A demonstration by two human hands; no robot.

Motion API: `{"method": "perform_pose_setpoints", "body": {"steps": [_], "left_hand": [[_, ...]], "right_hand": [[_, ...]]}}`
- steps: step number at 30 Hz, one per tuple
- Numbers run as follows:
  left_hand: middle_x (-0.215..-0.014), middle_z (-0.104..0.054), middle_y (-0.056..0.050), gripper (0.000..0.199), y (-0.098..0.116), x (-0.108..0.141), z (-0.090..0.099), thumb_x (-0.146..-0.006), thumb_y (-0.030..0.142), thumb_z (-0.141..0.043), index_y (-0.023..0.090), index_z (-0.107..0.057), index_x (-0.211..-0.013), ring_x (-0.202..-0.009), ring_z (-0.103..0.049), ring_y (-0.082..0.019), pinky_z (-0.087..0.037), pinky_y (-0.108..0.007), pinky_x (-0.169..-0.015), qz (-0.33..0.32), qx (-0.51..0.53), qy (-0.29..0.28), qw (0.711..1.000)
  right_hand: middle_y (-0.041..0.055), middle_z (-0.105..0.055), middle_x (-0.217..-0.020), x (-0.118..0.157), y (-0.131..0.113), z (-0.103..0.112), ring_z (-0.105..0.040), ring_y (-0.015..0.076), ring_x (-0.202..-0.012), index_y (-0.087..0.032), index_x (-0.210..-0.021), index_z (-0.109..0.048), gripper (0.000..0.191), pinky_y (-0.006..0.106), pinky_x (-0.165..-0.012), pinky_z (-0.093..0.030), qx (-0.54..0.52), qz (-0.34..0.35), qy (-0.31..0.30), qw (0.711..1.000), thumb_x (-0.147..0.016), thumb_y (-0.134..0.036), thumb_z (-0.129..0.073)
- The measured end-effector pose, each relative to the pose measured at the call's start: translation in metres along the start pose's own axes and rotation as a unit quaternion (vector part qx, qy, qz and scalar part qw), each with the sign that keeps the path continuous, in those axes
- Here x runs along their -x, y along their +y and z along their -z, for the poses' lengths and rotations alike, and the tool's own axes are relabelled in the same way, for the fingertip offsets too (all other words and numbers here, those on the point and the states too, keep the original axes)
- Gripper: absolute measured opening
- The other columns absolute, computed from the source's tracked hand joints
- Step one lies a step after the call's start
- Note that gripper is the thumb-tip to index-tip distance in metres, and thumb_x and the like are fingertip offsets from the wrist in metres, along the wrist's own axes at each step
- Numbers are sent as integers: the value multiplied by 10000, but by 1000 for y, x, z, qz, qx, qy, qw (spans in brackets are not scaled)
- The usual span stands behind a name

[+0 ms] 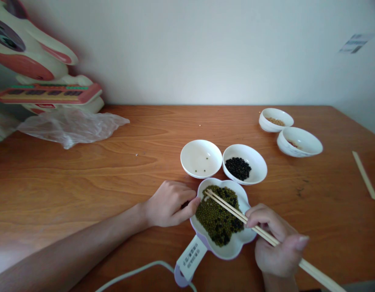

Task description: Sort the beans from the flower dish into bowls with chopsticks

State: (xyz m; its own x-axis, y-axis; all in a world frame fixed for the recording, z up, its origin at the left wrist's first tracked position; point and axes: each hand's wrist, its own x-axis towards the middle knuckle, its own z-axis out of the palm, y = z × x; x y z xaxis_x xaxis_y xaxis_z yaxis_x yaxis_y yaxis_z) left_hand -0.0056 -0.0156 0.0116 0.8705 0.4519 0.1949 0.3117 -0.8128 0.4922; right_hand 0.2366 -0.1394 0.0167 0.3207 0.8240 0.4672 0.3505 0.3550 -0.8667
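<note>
A flower-shaped white dish with a purple handle [249, 239] holds green beans [210, 213] mixed with black beans. My left hand [172, 203] curls against the dish's left rim, thumb and fingers closed on the edge. My right hand [277, 239] grips a pair of wooden chopsticks [230, 209]; their tips rest among the green beans at the dish's upper left, close together. Whether a bean is pinched between the tips I cannot tell. Just beyond the dish stand a white bowl [190, 156] with a few green beans and another white bowl [260, 168] with black beans.
Two more white bowls [312, 144] at the back right hold small amounts of food. A single wooden stick [365, 176] lies at the right. A plastic bag [74, 125] and a toy keyboard [50, 94] occupy the back left. A white cable [132, 272] runs near the dish handle.
</note>
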Motion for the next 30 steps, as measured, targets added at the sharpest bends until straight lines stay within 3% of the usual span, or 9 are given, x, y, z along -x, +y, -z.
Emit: {"method": "perform_pose_setpoints", "body": {"steps": [11, 30], "left_hand": [[-688, -625, -3, 385, 0, 1, 0, -1083, 302, -382, 199, -523, -740, -609, -565, -130, -396, -302, -607, 2, 3, -1, 1000], [-697, -599, 1, 375, -2, 3, -2, -1090, 319, -370, 201, -473, -750, -633, -555, -136, -364, -319, -636, 11, 11, -17, 1000]], "right_hand": [[47, -647, -566, 0, 0, -1, -621, 180, -521, -213, -620, -704, 791, 316, -477, -454, -18, 25, 29, 999, -1014, -729, -253], [29, -604, -588, 7, 2, 2, -579, 183, -557, -224, -661, -672, 815, 332, -538, -403, -54, -16, 21, 998, -967, -813, -199]]}}
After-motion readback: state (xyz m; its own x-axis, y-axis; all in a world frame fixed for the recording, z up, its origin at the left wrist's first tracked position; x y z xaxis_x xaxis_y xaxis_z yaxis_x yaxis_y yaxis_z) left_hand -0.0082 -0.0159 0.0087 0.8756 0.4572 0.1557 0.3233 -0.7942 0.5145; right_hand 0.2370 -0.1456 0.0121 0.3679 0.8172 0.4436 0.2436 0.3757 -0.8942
